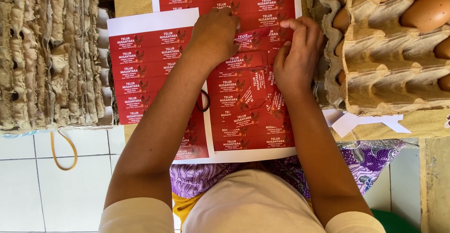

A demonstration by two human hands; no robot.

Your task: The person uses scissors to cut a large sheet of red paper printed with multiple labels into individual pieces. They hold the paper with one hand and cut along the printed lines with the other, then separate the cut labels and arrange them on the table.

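Left hand [213, 36]: over the upper middle of the label sheets, fingers curled down, pinching one end of a red label strip.
Right hand [297, 55]: just right of the left hand, thumb and forefinger closed on the other end of the same strip.
Strip [251, 34]: a narrow red label, held between the two hands, tilted, just above the sheets.
Grip: both hands are grasping the strip with their fingertips; neither lies flat or empty.
Sheets [154, 59]: white paper printed with rows of red labels; several sheets overlap, one on the left, one in the middle under the hands, one above them.
Cut labels [255, 97]: loose red pieces lying askew on the middle sheet, just below the hands.
Scissors [203, 101]: only a dark handle loop shows, on the sheets, partly hidden by the left forearm.
Tray stack [49, 55]: a pile of grey pulp egg trays, touching the left edge of the sheets.
Egg tray [375, 73]: pulp tray just right of the sheets, beside the right hand.
Eggs [429, 10]: brown, sitting in the egg tray's far cups.
Rubber band [63, 151]: a yellow loop on the white tiled floor, below the tray stack.
Cloth [370, 160]: purple patterned fabric on the person's lap, below the sheets.
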